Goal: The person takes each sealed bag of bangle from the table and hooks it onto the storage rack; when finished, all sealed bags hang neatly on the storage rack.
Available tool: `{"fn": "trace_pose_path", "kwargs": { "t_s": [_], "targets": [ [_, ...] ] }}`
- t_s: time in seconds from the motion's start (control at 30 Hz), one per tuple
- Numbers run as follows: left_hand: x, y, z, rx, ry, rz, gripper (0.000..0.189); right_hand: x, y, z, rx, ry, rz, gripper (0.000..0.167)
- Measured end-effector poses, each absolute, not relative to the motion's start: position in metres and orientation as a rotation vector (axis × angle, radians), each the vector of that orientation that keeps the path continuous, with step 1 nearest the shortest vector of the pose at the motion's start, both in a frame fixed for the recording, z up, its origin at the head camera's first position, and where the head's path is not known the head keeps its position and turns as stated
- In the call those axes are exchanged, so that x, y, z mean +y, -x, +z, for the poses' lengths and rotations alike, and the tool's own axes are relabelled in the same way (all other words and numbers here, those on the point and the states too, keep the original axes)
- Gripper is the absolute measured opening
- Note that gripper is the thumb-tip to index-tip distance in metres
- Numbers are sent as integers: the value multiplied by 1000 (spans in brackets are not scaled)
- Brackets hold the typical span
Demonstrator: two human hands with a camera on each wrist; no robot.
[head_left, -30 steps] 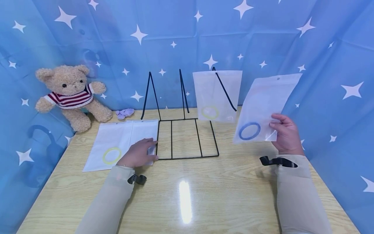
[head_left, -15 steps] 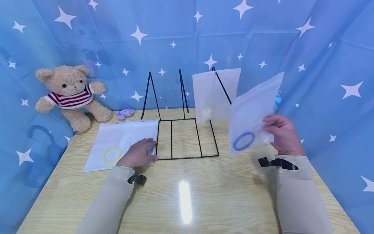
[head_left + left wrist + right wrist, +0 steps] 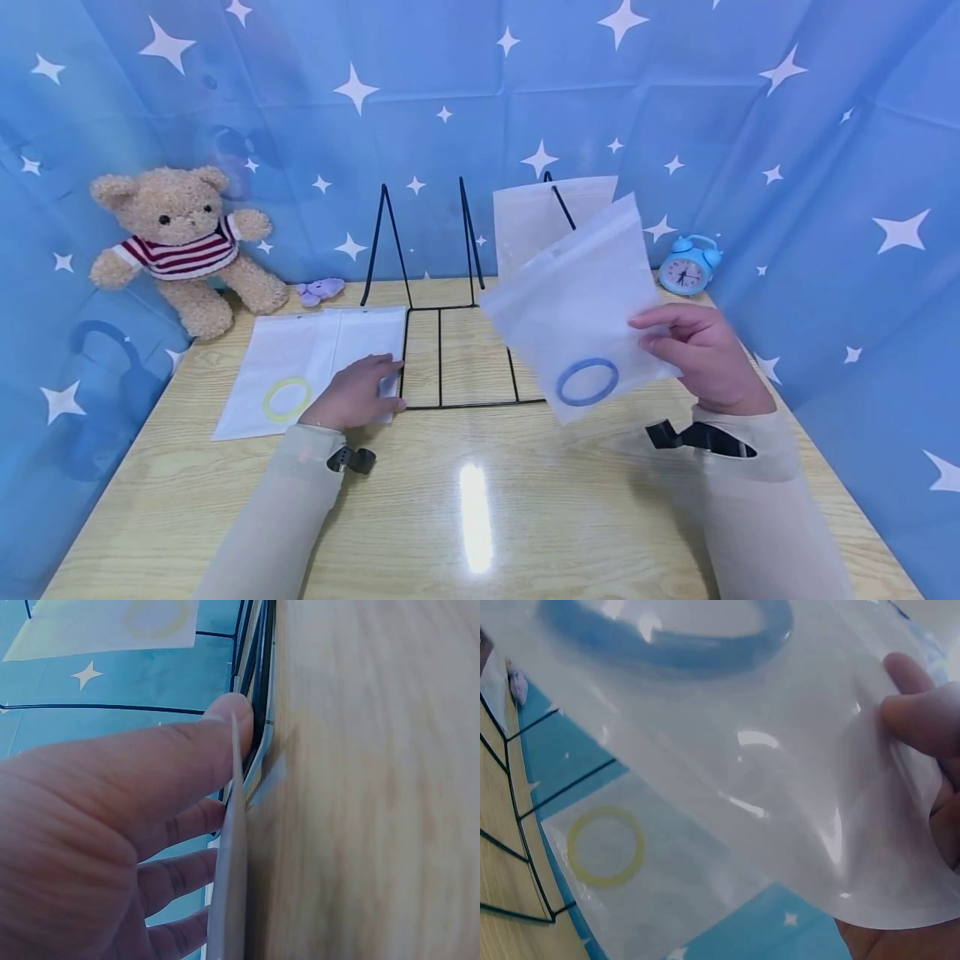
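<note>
My right hand [image 3: 701, 354] pinches the right edge of a white translucent plastic bag [image 3: 592, 283] between thumb and fingers. Inside this bag lies a blue ring [image 3: 587, 382]; the bag hangs tilted in front of a black wire display rack [image 3: 440, 358]. Another bag [image 3: 525, 208], with a yellow ring [image 3: 606, 846] visible in the right wrist view, hangs on the rack's right prong. My left hand [image 3: 352, 393] rests at the rack's left side, over flat bags [image 3: 296, 350] on the table. Its thumb touches the rack's wire in the left wrist view, the fingers loosely extended.
A teddy bear [image 3: 183, 242] sits at the back left, beside a small purple plush thing [image 3: 321, 291]. At the back right stands a blue alarm clock [image 3: 686, 267]. A blue star-patterned curtain [image 3: 420, 125] surrounds the wooden table [image 3: 405, 517] at back and sides.
My right hand has moved left, carrying the blue-ring bag in front of the rack and tilting it. The alarm clock has come into sight behind it. My left hand has stayed in place.
</note>
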State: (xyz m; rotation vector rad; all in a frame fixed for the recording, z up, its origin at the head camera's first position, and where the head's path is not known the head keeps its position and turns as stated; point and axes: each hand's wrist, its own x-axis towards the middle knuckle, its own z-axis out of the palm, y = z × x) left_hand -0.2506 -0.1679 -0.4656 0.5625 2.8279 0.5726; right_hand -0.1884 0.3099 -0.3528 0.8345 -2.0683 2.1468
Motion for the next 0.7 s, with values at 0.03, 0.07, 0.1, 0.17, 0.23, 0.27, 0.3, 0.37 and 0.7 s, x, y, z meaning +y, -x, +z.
{"fn": "trace_pose_path", "kwargs": {
  "t_s": [0.03, 0.07, 0.1, 0.17, 0.23, 0.27, 0.3, 0.37, 0.7],
  "targets": [
    [-168, 251, -466, 2828, -562, 573, 73, 307, 187, -351, -2095, -837, 2123, 42],
    [-168, 250, -466, 2828, -565, 574, 73, 303, 185, -350, -2119, -830, 2099, 42],
    [-169, 251, -466, 2826, -559, 578, 73, 300, 184, -349, -2144, -823, 2077, 41],
    [-169, 251, -466, 2824, -554, 584, 72, 294, 180, -346, -2198, -802, 2017, 39],
    [-169, 251, -466, 2825, -556, 586, 72, 288, 178, -345, -2255, -769, 1936, 38],
    [-169, 251, -465, 2824, -551, 586, 72, 286, 176, -344, -2279, -756, 1911, 37],
    [-169, 251, -465, 2823, -551, 584, 72, 284, 176, -344, -2301, -752, 1889, 36],
    [-169, 251, -465, 2823, -553, 577, 72, 280, 174, -343, -2339, -751, 1866, 36],
    [-168, 250, -465, 2819, -552, 576, 73, 272, 179, -349, -2448, -778, 1718, 38]
  ]
}}
